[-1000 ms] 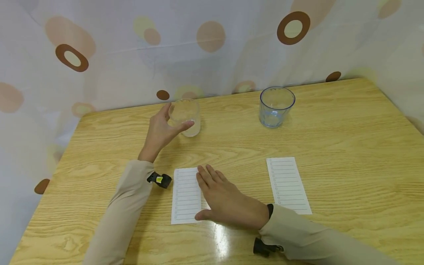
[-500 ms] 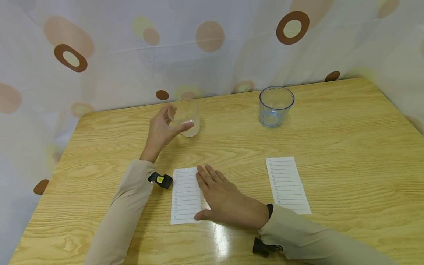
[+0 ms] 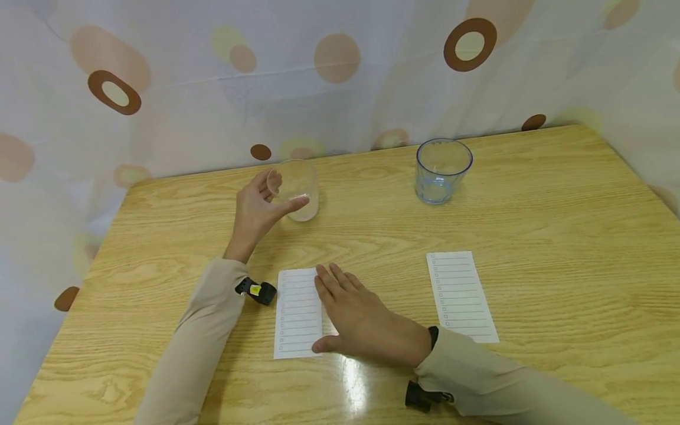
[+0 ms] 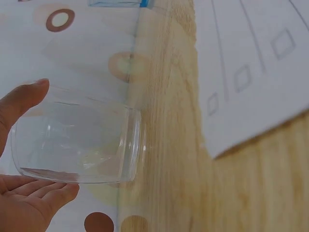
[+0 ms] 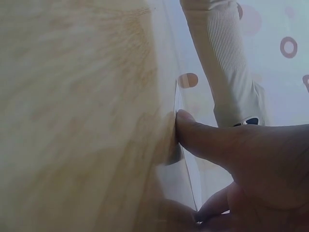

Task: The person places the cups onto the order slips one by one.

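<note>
I see the spotted cloth (image 3: 287, 112) behind the wooden table (image 3: 563, 236). On my head feed, the right hand (image 3: 356, 321) lies flat, fingers straight, touching the right edge of the left sheet (image 3: 298, 313). The left hand (image 3: 255, 209) grips the clear glass (image 3: 304, 182) between thumb and fingers, beyond that sheet. The right sheet (image 3: 462, 295), like the left, has ruled lines and checkboxes. The blue-rimmed glass (image 3: 441, 180) stands behind it. I can't read the small yellow tag (image 3: 255, 290).
</note>
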Demonstrator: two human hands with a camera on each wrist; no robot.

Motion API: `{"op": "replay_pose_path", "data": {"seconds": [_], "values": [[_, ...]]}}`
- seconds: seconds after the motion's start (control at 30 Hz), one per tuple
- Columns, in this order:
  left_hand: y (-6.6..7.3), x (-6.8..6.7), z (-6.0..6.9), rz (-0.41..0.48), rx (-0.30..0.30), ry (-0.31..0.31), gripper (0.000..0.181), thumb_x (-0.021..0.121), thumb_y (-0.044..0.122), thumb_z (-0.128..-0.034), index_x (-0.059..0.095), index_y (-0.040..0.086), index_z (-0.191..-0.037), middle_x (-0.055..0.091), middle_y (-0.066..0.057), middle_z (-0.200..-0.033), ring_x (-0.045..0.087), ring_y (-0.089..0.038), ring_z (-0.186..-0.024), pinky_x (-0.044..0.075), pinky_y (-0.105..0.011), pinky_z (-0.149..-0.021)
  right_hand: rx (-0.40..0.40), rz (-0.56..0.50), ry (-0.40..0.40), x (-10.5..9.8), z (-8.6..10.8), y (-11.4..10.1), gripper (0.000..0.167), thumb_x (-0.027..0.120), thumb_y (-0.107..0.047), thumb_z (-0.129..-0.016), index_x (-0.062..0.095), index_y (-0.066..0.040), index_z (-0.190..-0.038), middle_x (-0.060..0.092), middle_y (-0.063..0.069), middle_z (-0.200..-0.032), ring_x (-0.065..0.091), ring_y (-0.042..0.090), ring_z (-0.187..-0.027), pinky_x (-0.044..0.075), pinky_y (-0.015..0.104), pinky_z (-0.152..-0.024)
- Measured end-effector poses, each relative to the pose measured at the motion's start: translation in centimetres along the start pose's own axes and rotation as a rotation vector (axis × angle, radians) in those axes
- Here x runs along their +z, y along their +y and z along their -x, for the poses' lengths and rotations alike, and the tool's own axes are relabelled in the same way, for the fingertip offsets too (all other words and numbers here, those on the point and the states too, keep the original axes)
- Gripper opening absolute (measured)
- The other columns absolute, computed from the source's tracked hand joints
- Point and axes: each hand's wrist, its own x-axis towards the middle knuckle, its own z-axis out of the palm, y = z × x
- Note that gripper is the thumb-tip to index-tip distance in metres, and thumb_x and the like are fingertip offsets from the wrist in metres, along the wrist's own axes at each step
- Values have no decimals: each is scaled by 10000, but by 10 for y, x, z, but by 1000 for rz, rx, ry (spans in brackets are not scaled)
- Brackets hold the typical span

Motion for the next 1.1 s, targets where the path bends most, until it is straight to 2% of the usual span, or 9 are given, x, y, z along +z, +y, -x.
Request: {"op": "replay_pose_path", "data": {"seconds": [0.53,1.1], "values": [[8,-4,7,13,6,2,855,859,260,-723,443,19,-1431,497,-141,-1412,485,-271,-1291,408,-349,-1058,-2,-7,18,1,-4,2,1015,639,-589,-841,213,47,-1508,81,175,-1598,56,338,-1465,154,453,-1178],[21,-19,34,-40,41,-18,873,849,310,-733,420,73,-1455,540,-87,-1382,508,-254,-1269,417,-403,-1049,0,3,-2,0,-3,1,1012,623,-597,-847,201,38,-1514,67,169,-1601,47,325,-1468,161,449,-1177]]}}
